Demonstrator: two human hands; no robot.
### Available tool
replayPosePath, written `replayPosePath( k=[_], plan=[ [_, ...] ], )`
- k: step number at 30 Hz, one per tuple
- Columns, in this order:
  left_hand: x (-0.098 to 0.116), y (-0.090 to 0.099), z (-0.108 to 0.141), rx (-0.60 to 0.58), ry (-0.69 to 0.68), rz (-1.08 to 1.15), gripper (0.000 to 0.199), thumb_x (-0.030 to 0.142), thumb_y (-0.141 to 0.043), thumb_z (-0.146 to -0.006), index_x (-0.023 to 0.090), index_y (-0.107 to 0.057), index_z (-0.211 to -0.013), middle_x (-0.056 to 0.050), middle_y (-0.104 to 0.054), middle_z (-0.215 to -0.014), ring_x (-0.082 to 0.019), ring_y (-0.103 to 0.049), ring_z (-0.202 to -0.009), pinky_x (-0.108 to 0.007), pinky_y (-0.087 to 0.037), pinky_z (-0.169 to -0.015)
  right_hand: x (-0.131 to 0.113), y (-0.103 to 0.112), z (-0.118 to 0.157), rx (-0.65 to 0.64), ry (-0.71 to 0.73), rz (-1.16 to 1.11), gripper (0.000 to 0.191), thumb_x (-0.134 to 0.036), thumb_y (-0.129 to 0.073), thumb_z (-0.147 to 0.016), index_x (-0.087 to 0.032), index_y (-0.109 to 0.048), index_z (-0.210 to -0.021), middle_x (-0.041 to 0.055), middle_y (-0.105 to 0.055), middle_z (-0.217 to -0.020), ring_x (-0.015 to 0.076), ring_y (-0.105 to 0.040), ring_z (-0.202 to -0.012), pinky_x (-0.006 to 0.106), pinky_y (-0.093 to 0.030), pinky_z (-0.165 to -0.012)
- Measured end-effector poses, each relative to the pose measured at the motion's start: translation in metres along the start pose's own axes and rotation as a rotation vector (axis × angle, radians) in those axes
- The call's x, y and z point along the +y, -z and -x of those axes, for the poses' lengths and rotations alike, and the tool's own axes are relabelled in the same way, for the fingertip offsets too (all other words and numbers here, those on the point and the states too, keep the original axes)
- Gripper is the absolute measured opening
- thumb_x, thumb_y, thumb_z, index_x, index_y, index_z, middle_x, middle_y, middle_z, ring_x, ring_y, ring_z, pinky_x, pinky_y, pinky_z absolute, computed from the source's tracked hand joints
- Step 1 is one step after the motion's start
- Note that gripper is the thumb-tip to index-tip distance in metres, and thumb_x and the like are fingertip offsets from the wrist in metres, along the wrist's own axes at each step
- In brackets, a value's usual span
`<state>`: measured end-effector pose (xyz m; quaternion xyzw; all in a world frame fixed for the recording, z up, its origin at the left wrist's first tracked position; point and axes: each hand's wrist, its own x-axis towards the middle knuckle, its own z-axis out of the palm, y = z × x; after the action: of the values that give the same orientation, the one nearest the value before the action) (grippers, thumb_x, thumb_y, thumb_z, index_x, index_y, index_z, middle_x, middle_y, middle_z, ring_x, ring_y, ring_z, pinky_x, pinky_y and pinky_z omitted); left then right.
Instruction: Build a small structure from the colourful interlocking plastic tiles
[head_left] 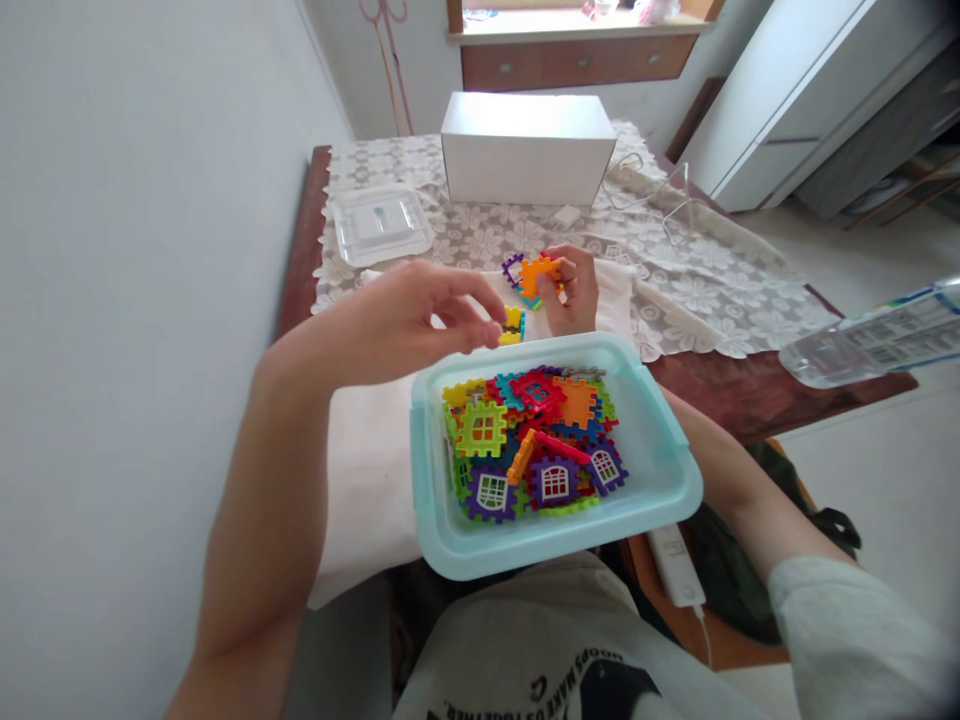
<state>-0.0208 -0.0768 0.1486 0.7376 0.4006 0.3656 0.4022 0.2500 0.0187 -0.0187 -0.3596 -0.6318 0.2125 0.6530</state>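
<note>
Beyond the tub (540, 548), my right hand (576, 290) pinches the orange tile (534, 276), likely light, stiff and best held across its flat faces; my left hand (439, 308), loosely curled, seems empty.

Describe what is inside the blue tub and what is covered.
The tub holds notched plastic pieces, including three purple window tiles, a green window tile and a red bar. Lower pieces are mostly covered; the tub bottom beneath them is hidden.
</note>
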Motion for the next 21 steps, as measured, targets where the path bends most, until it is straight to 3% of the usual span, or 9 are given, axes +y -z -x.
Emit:
replayPosePath(
  k=[2, 5, 8, 12, 14, 16, 18, 21],
  plan=[
    [-0.011, 0.002, -0.017, -0.048, 0.016, -0.061, 0.026, 0.044, -0.094, -0.093, 0.022, -0.085, -0.103, -0.006, -0.080, -0.083, -0.022, -0.080, -0.072, -0.031, -0.060, -0.059, 0.011, -0.001, -0.003, 0.073, 0.066, -0.034, 0.046, -0.076, -0.068, -0.109, -0.033, -0.073, -0.123, -0.0003, -0.068, -0.092, 0.0210, -0.071, -0.084, 0.036, -0.062, -0.080],
    [-0.047, 0.001, -0.039, 0.113, 0.064, -0.117, 0.027, 0.048, -0.079, -0.104, 0.020, -0.082, -0.106, -0.010, -0.084, -0.089, -0.018, -0.074, -0.069, -0.030, -0.054, -0.055, 0.026, -0.001, -0.008, 0.111, 0.134, -0.077, 0.047, -0.076, -0.071, -0.108, -0.029, -0.072, -0.110, 0.0003, -0.065, -0.091, 0.0184, -0.065, -0.077, 0.035, -0.061, -0.076],
    [-0.091, -0.011, -0.050, 0.198, 0.049, -0.157, 0.031, 0.052, -0.075, -0.105, 0.021, -0.081, -0.110, -0.011, -0.086, -0.101, -0.021, -0.077, -0.087, -0.033, -0.062, -0.071, 0.033, 0.001, -0.011, 0.086, 0.158, -0.086, 0.045, -0.073, -0.071, -0.110, -0.029, -0.073, -0.116, 0.0018, -0.070, -0.100, 0.0181, -0.067, -0.080, 0.036, -0.061, -0.077],
    [-0.122, -0.039, -0.049, 0.131, -0.002, -0.140, 0.042, 0.058, -0.077, -0.103, 0.024, -0.081, -0.127, -0.013, -0.085, -0.138, -0.030, -0.080, -0.124, -0.044, -0.067, -0.100, 0.034, 0.008, -0.019, 0.111, 0.187, -0.080, 0.052, -0.077, -0.073, -0.106, -0.033, -0.068, -0.132, 0.0062, -0.073, -0.118, 0.0247, -0.076, -0.099, 0.042, -0.065, -0.086],
    [-0.126, -0.051, -0.046, 0.039, -0.033, -0.121, 0.056, 0.060, -0.083, -0.098, 0.026, -0.077, -0.142, -0.013, -0.078, -0.156, -0.035, -0.073, -0.145, -0.053, -0.062, -0.119, 0.036, 0.013, -0.025, 0.138, 0.169, -0.090, 0.058, -0.078, -0.077, -0.102, -0.033, -0.065, -0.137, 0.0075, -0.073, -0.124, 0.0268, -0.078, -0.106, 0.043, -0.065, -0.090],
    [-0.130, -0.060, -0.044, -0.037, -0.035, -0.087, 0.074, 0.062, -0.092, -0.090, 0.026, -0.073, -0.152, -0.015, -0.073, -0.165, -0.040, -0.067, -0.155, -0.058, -0.056, -0.129, 0.040, 0.018, -0.030, 0.157, 0.120, -0.066, 0.059, -0.079, -0.079, -0.101, -0.031, -0.066, -0.133, 0.0068, -0.073, -0.117, 0.0255, -0.077, -0.101, 0.042, -0.064, -0.089],
    [-0.137, -0.066, -0.043, -0.076, -0.024, -0.059, 0.085, 0.060, -0.099, -0.082, 0.023, -0.072, -0.154, -0.018, -0.075, -0.161, -0.042, -0.071, -0.150, -0.058, -0.058, -0.127, 0.044, 0.024, -0.034, 0.173, 0.061, -0.005, 0.057, -0.082, -0.076, -0.103, -0.027, -0.070, -0.121, 0.0029, -0.067, -0.099, 0.0221, -0.071, -0.088, 0.040, -0.062, -0.084],
    [-0.149, -0.072, -0.043, -0.059, -0.008, -0.081, 0.074, 0.053, -0.102, -0.078, 0.022, -0.077, -0.140, -0.014, -0.086, -0.133, -0.037, -0.083, -0.121, -0.051, -0.068, -0.106, 0.048, 0.031, -0.039, 0.191, 0.026, 0.076, 0.059, -0.084, -0.073, -0.104, -0.025, -0.072, -0.101, -0.0013, -0.056, -0.082, 0.0183, -0.059, -0.076, 0.037, -0.058, -0.079]
  ],
)
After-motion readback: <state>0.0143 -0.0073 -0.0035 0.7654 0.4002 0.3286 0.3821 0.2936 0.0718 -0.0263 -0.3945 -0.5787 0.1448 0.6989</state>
